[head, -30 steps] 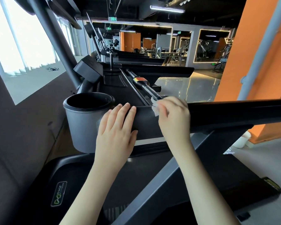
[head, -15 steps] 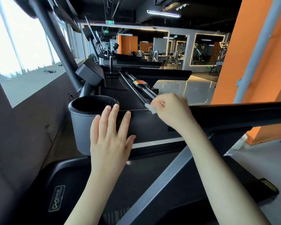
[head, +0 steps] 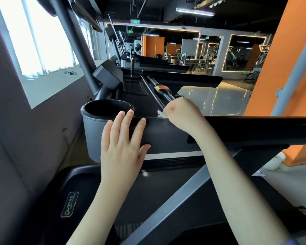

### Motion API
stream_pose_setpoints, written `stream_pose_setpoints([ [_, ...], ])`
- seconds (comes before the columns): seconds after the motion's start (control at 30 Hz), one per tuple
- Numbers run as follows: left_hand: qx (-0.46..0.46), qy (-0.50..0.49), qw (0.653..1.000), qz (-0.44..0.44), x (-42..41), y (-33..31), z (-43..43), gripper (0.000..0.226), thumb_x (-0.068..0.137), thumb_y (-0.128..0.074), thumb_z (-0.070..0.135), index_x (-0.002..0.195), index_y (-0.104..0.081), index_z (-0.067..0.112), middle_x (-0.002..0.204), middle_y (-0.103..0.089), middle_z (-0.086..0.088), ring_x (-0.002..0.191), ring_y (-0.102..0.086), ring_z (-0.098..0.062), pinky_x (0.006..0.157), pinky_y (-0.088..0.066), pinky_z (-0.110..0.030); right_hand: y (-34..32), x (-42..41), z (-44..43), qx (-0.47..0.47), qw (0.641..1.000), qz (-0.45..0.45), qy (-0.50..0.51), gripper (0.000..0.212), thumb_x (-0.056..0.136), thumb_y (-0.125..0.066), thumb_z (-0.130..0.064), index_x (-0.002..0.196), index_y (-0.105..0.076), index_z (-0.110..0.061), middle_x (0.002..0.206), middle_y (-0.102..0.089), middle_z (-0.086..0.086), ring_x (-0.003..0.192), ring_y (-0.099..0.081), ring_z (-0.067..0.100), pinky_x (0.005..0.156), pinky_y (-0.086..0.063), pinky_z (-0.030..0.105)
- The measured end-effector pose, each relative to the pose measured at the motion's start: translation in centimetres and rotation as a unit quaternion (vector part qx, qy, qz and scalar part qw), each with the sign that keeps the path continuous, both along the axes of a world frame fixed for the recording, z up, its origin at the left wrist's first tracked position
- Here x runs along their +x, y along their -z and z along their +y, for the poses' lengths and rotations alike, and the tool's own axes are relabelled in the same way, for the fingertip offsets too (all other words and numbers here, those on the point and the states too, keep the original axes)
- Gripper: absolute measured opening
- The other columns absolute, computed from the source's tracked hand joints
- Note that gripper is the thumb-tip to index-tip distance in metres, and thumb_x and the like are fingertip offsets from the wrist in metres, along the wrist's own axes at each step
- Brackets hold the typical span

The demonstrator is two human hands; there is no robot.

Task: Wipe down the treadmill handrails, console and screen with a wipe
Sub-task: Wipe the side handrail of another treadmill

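Wiping seemed partway done: right hand (head: 183, 114) pinched the wipe (head: 160, 114) on the console (head: 166, 135) far edge; left hand (head: 122, 147) lay flat, holding nothing; handrail (head: 254, 121) probably remained.

- Left hand (head: 122, 147) and forearm: bare down to the lower frame edge.
- Right hand (head: 182, 114) and forearm: bare, ending in a lavender sleeve edge (head: 290, 242) at the bottom corner.

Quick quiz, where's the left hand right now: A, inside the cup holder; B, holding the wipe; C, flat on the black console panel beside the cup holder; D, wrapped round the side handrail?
C: the left hand lies with straight fingers on the console panel, next to the cup holder; the right hand holds the wipe.
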State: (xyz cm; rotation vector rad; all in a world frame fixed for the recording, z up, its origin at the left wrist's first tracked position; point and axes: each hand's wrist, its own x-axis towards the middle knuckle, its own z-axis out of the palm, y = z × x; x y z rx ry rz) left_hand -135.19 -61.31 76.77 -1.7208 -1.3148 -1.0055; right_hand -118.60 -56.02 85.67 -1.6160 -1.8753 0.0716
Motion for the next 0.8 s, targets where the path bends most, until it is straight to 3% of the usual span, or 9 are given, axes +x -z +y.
stream_pose_setpoints([
  [0.1, -0.005, -0.022, 1.0, -0.016, 0.1, -0.1, -0.3, 0.068, 0.073, -0.081, 0.034, 0.131, -0.057, 0.006, 0.142, -0.046, -0.022, 0.135, -0.033, -0.036, 0.114, -0.018, -0.046, 1.9, 0.5, -1.8, 0.155, 0.985, 0.029, -0.072, 0.024, 0.085, -0.052, -0.007, 0.07, -0.071, -0.013, 0.077, -0.069, 0.002, 0.081, -0.056, 0.026, 0.076, -0.046, 0.038],
  [0.2, -0.012, -0.058, 0.998, -0.037, -0.1, -0.4, -0.4, 0.08, 0.069, -0.08, 0.043, 0.132, -0.053, 0.002, 0.142, -0.043, -0.025, 0.135, -0.031, -0.041, 0.114, -0.015, -0.048, 4.0, 1.9, -2.7, 0.301, 0.95, 0.047, -0.075, 0.016, 0.082, -0.062, -0.008, 0.079, -0.076, -0.015, 0.073, -0.069, -0.002, 0.074, -0.056, 0.024, 0.069, -0.048, 0.039],
  [0.3, -0.012, -0.073, 0.997, -0.033, -0.1, -0.6, -0.5, 0.083, 0.066, -0.082, 0.045, 0.131, -0.053, 0.002, 0.137, -0.048, -0.024, 0.131, -0.036, -0.041, 0.112, -0.018, -0.05, 5.1, 2.2, -2.5, 0.366, 0.927, 0.079, -0.027, 0.014, 0.081, -0.065, -0.002, 0.082, -0.077, -0.01, 0.077, -0.069, 0.0, 0.076, -0.057, 0.027, 0.068, -0.049, 0.039],
  [0.4, -0.014, -0.076, 0.996, -0.037, 0.1, -0.7, -0.7, 0.082, 0.067, -0.082, 0.044, 0.131, -0.053, 0.002, 0.136, -0.049, -0.023, 0.131, -0.037, -0.04, 0.11, -0.02, -0.049, 6.7, 0.9, -3.4, 0.405, 0.911, 0.078, -0.03, 0.013, 0.086, -0.063, 0.001, 0.084, -0.074, -0.004, 0.083, -0.067, 0.003, 0.076, -0.055, 0.025, 0.069, -0.049, 0.038],
  [0.5, -0.019, -0.079, 0.996, -0.038, 0.1, -0.7, -0.8, 0.08, 0.068, -0.081, 0.044, 0.131, -0.053, 0.003, 0.138, -0.048, -0.022, 0.132, -0.037, -0.039, 0.108, -0.024, -0.05, 9.3, 1.3, -4.3, 0.426, 0.902, 0.015, -0.076, 0.023, 0.095, -0.052, -0.001, 0.091, -0.074, -0.001, 0.093, -0.06, 0.002, 0.078, -0.056, 0.023, 0.072, -0.051, 0.033],
  [0.63, -0.026, -0.085, 0.995, -0.047, 0.3, -0.6, -0.9, 0.08, 0.068, -0.079, 0.045, 0.132, -0.053, 0.004, 0.139, -0.047, -0.02, 0.134, -0.037, -0.039, 0.106, -0.025, -0.051, 10.7, 2.8, -4.1, 0.439, 0.897, 0.052, -0.017, 0.019, 0.084, -0.06, 0.013, 0.088, -0.074, 0.001, 0.093, -0.052, -0.001, 0.08, -0.051, 0.021, 0.082, -0.04, 0.017],
  [0.7, -0.03, -0.091, 0.994, -0.049, 0.4, -0.7, -1.0, 0.08, 0.068, -0.079, 0.044, 0.132, -0.053, 0.005, 0.14, -0.047, -0.019, 0.135, -0.036, -0.038, 0.107, -0.024, -0.05, 11.4, 1.6, -4.0, 0.436, 0.897, 0.073, 0.0, 0.019, 0.084, -0.058, 0.015, 0.082, -0.072, 0.002, 0.088, -0.057, 0.004, 0.082, -0.049, 0.021, 0.08, -0.041, 0.018],
  [0.8, -0.036, -0.098, 0.993, -0.05, 0.4, -0.6, -1.1, 0.08, 0.068, -0.08, 0.045, 0.133, -0.052, 0.006, 0.141, -0.046, -0.018, 0.136, -0.034, -0.036, 0.108, -0.022, -0.049, 13.5, 0.5, -4.4, 0.417, 0.907, 0.02, -0.055, 0.023, 0.09, -0.05, 0.008, 0.085, -0.072, 0.001, 0.084, -0.064, 0.009, 0.084, -0.051, 0.022, 0.075, -0.049, 0.029],
])
